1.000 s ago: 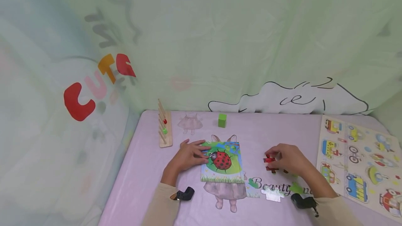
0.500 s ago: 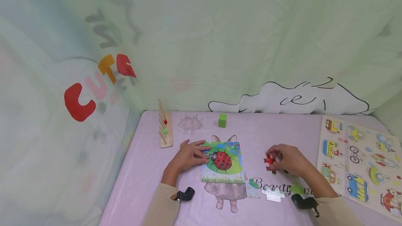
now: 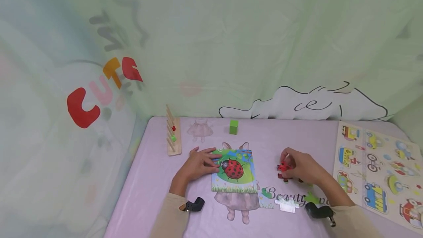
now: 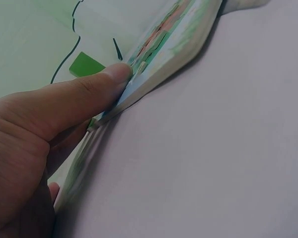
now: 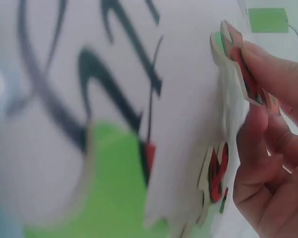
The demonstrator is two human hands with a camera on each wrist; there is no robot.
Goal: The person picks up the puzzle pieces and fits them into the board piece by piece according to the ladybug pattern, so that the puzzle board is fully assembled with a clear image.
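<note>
A ladybug jigsaw puzzle (image 3: 235,184) lies in its board on the table. My left hand (image 3: 199,162) rests on the board's left side with fingers spread; in the left wrist view its thumb (image 4: 97,91) lies at the board's edge. Right of the board, my right hand (image 3: 302,166) pinches a red-and-black puzzle piece (image 5: 244,72) between thumb and fingers, tilted over the table. Beneath it lies another red-and-black piece (image 5: 216,173). Closer to me are a green piece (image 3: 311,197), a shiny pale piece (image 3: 287,205) and a grass-patterned piece (image 3: 266,198).
A wooden peg stand (image 3: 175,140) with a red and a green bead stands at the back left. Near the table's far edge sits a green cube (image 3: 233,127). A wooden vehicle puzzle board (image 3: 360,168) covers the right side. Printed curtains rise behind the table.
My right fingers have risen slightly and the red-and-black piece has tilted up, baring more of the piece beneath. The left hand and board have stayed put.
</note>
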